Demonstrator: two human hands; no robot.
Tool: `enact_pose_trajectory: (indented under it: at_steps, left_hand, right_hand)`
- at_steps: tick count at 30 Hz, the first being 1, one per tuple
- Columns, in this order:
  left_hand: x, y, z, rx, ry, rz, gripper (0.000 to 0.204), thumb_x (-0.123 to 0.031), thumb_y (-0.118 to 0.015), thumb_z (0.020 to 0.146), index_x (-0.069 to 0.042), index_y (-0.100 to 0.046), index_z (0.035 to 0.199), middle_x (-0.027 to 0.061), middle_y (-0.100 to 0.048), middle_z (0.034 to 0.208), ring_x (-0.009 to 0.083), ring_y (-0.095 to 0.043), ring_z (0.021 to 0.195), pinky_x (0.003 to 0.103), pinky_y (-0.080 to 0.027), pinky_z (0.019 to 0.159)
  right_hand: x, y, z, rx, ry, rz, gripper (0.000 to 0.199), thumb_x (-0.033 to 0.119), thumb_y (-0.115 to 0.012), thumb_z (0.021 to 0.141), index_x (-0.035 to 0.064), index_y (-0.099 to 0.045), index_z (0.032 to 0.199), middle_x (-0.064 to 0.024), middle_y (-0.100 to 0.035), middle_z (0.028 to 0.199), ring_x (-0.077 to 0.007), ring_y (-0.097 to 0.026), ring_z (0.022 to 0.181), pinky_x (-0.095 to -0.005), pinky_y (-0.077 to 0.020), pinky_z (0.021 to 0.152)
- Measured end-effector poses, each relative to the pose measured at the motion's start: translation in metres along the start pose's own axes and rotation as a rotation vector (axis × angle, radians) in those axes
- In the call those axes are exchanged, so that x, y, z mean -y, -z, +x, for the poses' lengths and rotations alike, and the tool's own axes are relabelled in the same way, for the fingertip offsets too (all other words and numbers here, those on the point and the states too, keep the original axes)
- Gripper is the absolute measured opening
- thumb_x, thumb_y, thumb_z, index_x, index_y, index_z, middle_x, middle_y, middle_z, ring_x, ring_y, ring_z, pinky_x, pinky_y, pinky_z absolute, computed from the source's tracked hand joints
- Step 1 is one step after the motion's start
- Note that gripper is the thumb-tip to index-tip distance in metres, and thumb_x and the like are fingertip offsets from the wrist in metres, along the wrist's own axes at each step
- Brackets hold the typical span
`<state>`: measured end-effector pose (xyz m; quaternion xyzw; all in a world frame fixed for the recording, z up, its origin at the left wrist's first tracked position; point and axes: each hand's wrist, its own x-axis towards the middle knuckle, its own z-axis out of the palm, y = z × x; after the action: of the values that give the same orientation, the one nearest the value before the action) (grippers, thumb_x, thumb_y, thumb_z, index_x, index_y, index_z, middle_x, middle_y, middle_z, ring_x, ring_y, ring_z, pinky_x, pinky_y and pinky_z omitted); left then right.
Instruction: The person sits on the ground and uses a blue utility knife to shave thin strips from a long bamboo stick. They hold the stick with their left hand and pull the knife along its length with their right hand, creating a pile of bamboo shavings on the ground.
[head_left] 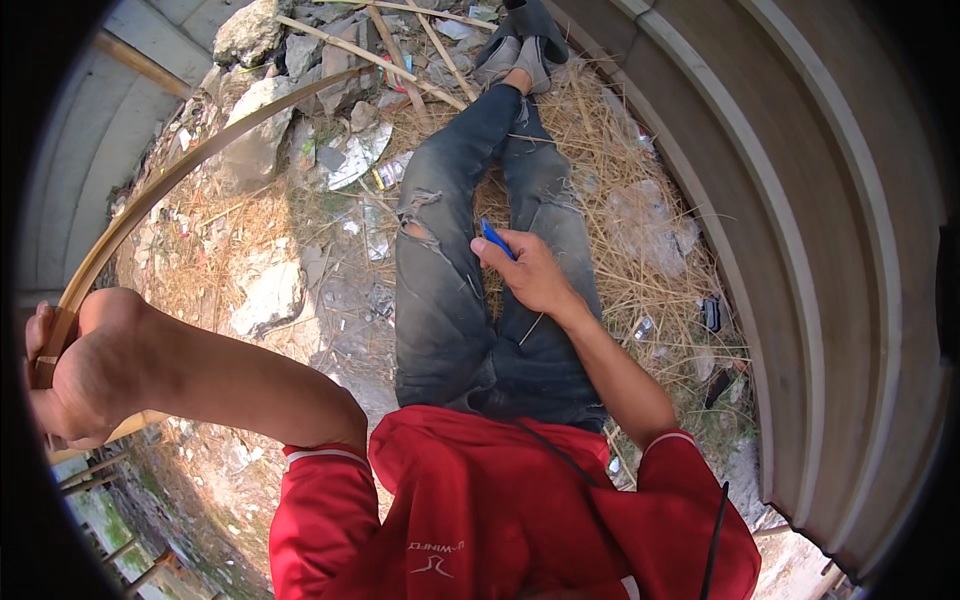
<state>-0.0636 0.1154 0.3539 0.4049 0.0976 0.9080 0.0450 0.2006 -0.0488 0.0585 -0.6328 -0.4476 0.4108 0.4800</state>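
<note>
My left hand is raised at the far left edge, its fingers wrapped round the end of a long, flat brown strip that looks like split bamboo or wood. From there the strip runs up and to the right, ending over the rocks. Above my jeans, my right hand is closed on a slim blue object, possibly a cutter handle. Only its blue upper part shows; the fingers cover the rest. The two hands are far apart, and the blue object does not touch the strip.
Corrugated metal sheeting rises along the right side. Large rocks and bamboo sticks lie at the far left of my legs. Dry straw and litter cover the ground. A grey wall panel stands at left.
</note>
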Motion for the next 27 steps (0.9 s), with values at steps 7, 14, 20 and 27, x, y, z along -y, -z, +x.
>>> enact_pose_trajectory:
  at_steps: [7,14,20,27]
  left_hand:
    - [-0.027,0.033,-0.24,0.243,0.733,-0.186,0.034,-0.039,-0.04,0.112,-0.008,-0.05,0.121,0.0291,-0.051,0.149,0.0336,-0.046,0.144,0.05,-0.036,0.123]
    - [-0.068,0.098,-0.315,0.564,1.079,-0.236,0.049,-0.04,-0.042,0.112,-0.003,-0.038,0.143,0.0297,-0.035,0.161,0.0368,-0.035,0.152,0.05,-0.035,0.124]
    - [-0.057,0.165,-0.299,0.785,1.798,-0.374,0.066,-0.038,-0.045,0.111,-0.003,-0.025,0.163,0.0279,-0.053,0.147,0.0355,-0.058,0.133,0.046,-0.054,0.105]
    - [-0.059,0.195,-0.238,0.506,2.255,-0.626,0.087,-0.059,-0.043,0.106,0.008,-0.028,0.158,0.0247,-0.071,0.108,0.0316,-0.075,0.081,0.038,-0.063,0.069]
  right_hand:
    - [0.054,-0.026,0.002,0.082,-0.06,0.811,0.04,0.041,-0.066,0.104,0.0029,-0.064,0.114,0.0068,-0.038,0.062,-0.0029,-0.038,0.053,-0.0226,-0.0305,0.049]
    - [0.043,-0.017,0.038,-0.111,-0.21,0.855,0.03,0.036,-0.065,0.104,0.0144,-0.051,0.09,0.0087,-0.038,0.059,-0.0028,-0.034,0.045,-0.0235,-0.0255,0.041]
    - [0.042,0.004,0.068,-0.122,-0.179,0.791,0.026,0.033,-0.061,0.105,0.008,-0.06,0.102,0.0084,-0.035,0.061,-0.0041,-0.034,0.049,-0.0249,-0.0275,0.045]
    - [-0.016,0.026,0.113,-0.105,-0.134,-0.002,0.045,0.04,-0.063,0.099,0.0002,-0.062,0.079,-0.0075,-0.058,0.064,-0.0224,-0.06,0.06,-0.0401,-0.0458,0.059]
